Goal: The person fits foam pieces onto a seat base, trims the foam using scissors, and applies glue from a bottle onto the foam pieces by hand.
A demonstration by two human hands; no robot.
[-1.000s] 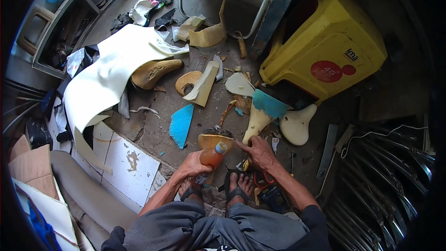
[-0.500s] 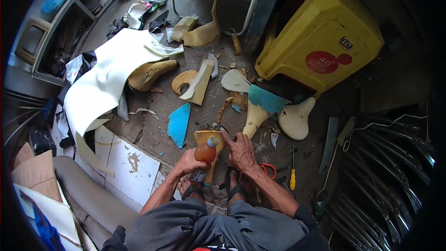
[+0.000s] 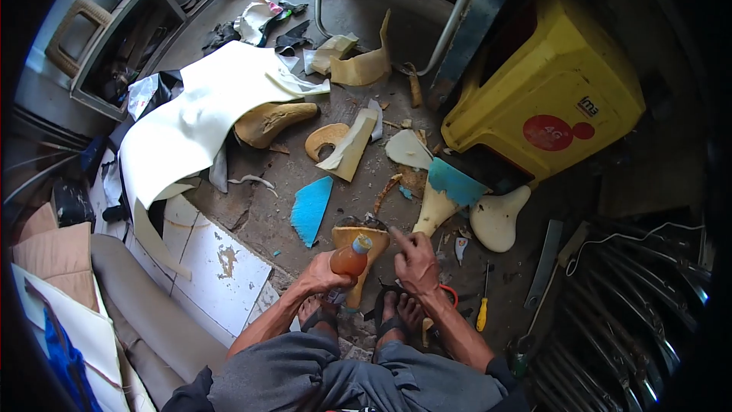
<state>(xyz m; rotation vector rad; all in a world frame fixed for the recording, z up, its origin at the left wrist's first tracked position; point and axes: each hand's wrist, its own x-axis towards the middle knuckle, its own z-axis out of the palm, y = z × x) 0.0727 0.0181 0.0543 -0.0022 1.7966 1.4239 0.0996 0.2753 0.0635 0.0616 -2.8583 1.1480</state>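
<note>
Bottle (image 3: 348, 262), near: amber-brown. Sheet (image 3: 177, 123), left: white. Foam scrap (image 3: 311, 212), right of sheet: bright blue. Stool (image 3: 526, 95), far right: yellow, red circles (image 3: 547, 133). Screwdriver handle (image 3: 482, 315), near right: yellow. Trousers (image 3: 286, 381): grey.

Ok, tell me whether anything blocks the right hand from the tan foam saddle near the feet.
Nothing visible stands between the right hand and the tan foam saddle's near edge. The bottle in the left hand hides part of the saddle, but from its other side.

Passage between screwdriver (image 3: 482, 316) and metal bar (image 3: 543, 265); cream pad (image 3: 499, 219) partly blocks far end.
</note>
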